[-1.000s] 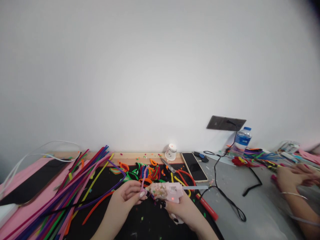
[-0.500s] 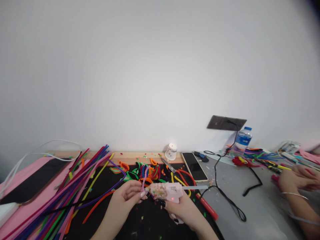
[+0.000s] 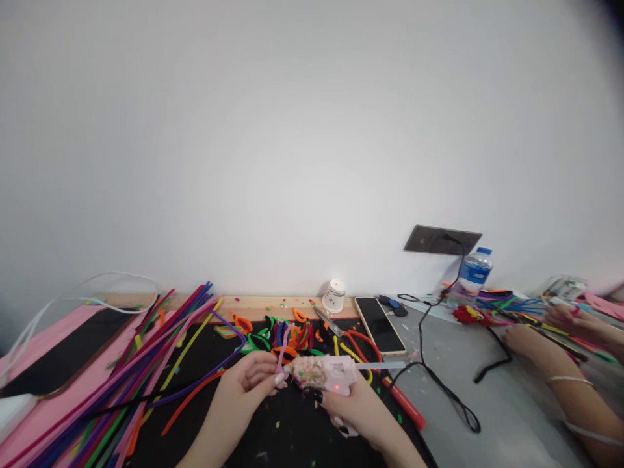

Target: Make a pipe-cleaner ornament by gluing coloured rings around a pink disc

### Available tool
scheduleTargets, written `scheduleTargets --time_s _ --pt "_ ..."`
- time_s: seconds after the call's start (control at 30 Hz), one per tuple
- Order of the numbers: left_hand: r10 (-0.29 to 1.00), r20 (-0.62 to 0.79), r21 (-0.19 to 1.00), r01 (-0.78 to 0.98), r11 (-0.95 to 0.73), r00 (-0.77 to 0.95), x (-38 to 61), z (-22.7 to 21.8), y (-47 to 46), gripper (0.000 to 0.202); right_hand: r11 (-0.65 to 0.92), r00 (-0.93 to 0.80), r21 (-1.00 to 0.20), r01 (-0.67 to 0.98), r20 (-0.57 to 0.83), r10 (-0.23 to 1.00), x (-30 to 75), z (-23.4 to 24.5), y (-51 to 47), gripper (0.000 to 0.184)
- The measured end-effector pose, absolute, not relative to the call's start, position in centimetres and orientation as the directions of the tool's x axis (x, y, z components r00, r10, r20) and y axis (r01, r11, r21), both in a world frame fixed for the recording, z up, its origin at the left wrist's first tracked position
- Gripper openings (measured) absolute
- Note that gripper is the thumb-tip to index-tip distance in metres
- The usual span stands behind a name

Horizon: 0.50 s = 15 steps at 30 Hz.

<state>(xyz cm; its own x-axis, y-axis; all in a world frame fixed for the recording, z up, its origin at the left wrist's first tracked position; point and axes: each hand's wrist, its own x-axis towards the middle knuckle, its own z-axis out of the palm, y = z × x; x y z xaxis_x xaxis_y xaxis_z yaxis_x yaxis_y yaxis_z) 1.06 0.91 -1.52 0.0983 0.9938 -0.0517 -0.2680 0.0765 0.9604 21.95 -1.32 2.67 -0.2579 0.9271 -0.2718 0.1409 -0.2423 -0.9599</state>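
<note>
My left hand [image 3: 257, 378] pinches a pink-purple pipe cleaner [image 3: 284, 344] that bends upward from the fingertips. Wrapped round the handle of a pink hot glue gun [image 3: 336, 374] is my right hand [image 3: 351, 406]. The gun points left, its nozzle close by the pipe cleaner at my left fingertips; whether they touch I cannot tell. Its front is crusted with coloured bits, a small red light glows on its side, and a clear glue stick [image 3: 383, 366] juts from the back. Just beyond lie several bent pipe cleaner pieces [image 3: 260, 339] in green, orange and other colours.
Long pipe cleaners [image 3: 146, 383] heap at left. Orange-handled scissors [image 3: 363, 344], a phone [image 3: 380, 325], a paper cup [image 3: 333, 296] and a red tube [image 3: 404, 403] lie near the gun. A black cable [image 3: 439, 377] loops at right, before a water bottle [image 3: 472, 276]. A co-worker's hands [image 3: 531, 344] work far right.
My hands and the glue gun stay nearly still. At the far right, the co-worker's hands have moved apart, one reaching left over the grey table.
</note>
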Motion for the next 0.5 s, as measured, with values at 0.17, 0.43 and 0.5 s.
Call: scheduleTargets --time_s 0.17,0.43,0.5 --pt "0.995 -0.050 0.960 -0.271 0.073 0.091 1.13 -1.52 0.95 0.021 -0.244 -0.258 -0.963 0.119 -0.267 0.929 21.88 2.72 -1.35 0.045" --pt "0.998 -0.045 0.971 -0.233 0.056 0.050 1.23 -1.12 0.67 0.023 -0.237 -0.245 -0.963 0.126 -0.261 0.934 21.88 2.77 -1.41 0.046" --pt "0.998 -0.045 0.971 -0.231 0.054 0.044 1.20 -1.13 0.63 0.023 -0.238 -0.231 -0.963 0.127 -0.262 0.937 21.88 2.78 -1.45 0.045"
